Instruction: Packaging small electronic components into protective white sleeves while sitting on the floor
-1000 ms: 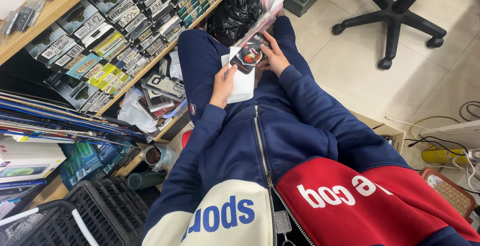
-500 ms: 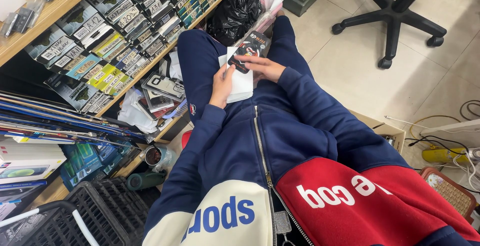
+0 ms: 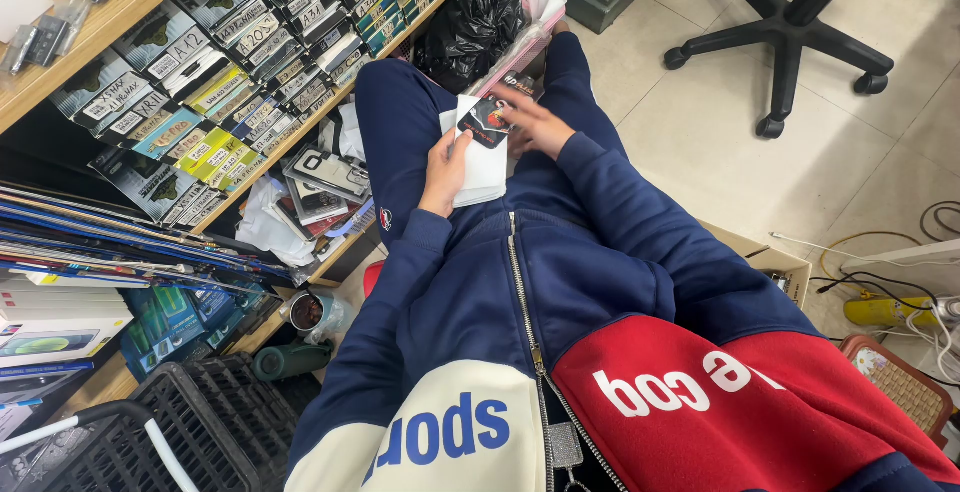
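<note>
Nearest, at the lower left, a black plastic crate (image 3: 190,432) stands on the floor, with a dark round tin (image 3: 310,312) and teal boxes (image 3: 175,317) just beyond it under the wooden shelf (image 3: 110,27). Farther along, over the person's lap in dark blue trousers, the left hand (image 3: 445,167) grips a stack of white packets (image 3: 482,157), thumb on top and fingers curled under its left edge. A small dark card with a red mark (image 3: 487,120) lies on the far end of that stack. The right hand (image 3: 538,124) rests beside it, fingers spread, fingertips touching the card; whether it pinches the card I cannot tell. Beyond the hands a black plastic bag (image 3: 470,32) sits next to a pink basket (image 3: 525,37). On the left, rows of packaged goods (image 3: 230,72) fill the shelf. Far right, an office chair base (image 3: 790,47) stands on pale tile.
</note>
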